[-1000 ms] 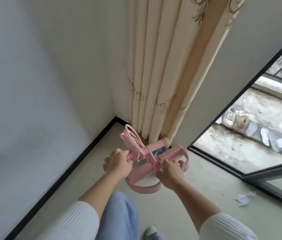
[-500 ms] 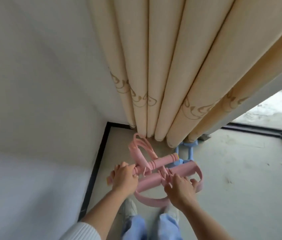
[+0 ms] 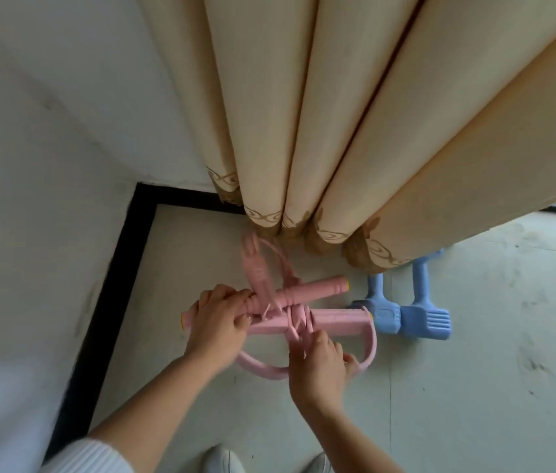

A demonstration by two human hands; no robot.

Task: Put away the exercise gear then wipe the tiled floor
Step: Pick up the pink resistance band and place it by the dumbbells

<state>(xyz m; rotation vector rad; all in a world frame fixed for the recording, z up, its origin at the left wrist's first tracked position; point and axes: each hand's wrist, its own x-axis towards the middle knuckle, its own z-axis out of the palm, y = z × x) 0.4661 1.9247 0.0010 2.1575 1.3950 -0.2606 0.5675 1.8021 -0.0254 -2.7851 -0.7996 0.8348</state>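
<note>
A white wall [image 3: 41, 165] fills the left of the view, meeting the pale tiled floor [image 3: 474, 387] at a black skirting board [image 3: 109, 288] that turns the corner at the far side. Cream curtains [image 3: 355, 114] with a brown patterned hem hang in thick folds over the far middle and right, their ends just above the floor.

Near the corner, below the curtain hem, is a pink pedal resistance puller [image 3: 307, 308]: two pink foam bars, bunched pink tubes wound around their middle, and pink foot loops curving at its near side. Whether it rests on the floor or is held just above it cannot be told.

The left hand [image 3: 220, 319] is wrapped around the left end of the bars. The right hand [image 3: 317, 363] is closed on the tubes and a foot loop at the near right.

Just right of the puller, two blue dumbbells [image 3: 403, 315] lie on the floor, their far ends under the curtain.

Two white shoe tips [image 3: 222, 459] show at the near edge.
</note>
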